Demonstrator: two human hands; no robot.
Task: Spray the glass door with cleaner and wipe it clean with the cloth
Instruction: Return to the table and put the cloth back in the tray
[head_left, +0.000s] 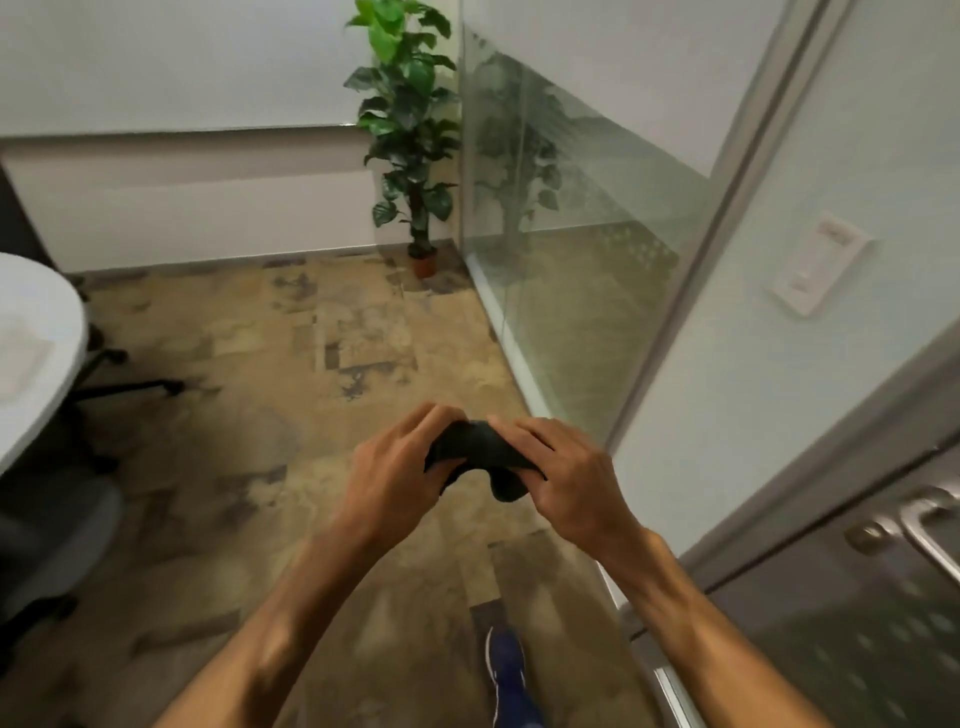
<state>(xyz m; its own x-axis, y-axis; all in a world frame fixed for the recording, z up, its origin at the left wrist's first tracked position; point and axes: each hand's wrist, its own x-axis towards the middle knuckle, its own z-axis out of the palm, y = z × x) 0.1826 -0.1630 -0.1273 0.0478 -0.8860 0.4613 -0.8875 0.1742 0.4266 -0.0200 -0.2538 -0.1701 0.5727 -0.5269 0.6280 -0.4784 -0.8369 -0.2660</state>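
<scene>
A dark bunched cloth (480, 451) is held between both hands in front of me, above the carpet. My left hand (397, 475) grips its left side with curled fingers. My right hand (569, 478) pinches its right side, thumb underneath. The glass door (852, 618) stands at the lower right, with a metal handle (930, 525) on it. No spray bottle shows in this view.
A glass partition (566, 218) runs along the right to a potted plant (410, 130) in the corner. A wall switch (821, 270) sits on the frosted panel. A white table (31, 348) and a dark office chair (57, 530) stand at the left. My blue shoe (506, 670) is on patterned carpet.
</scene>
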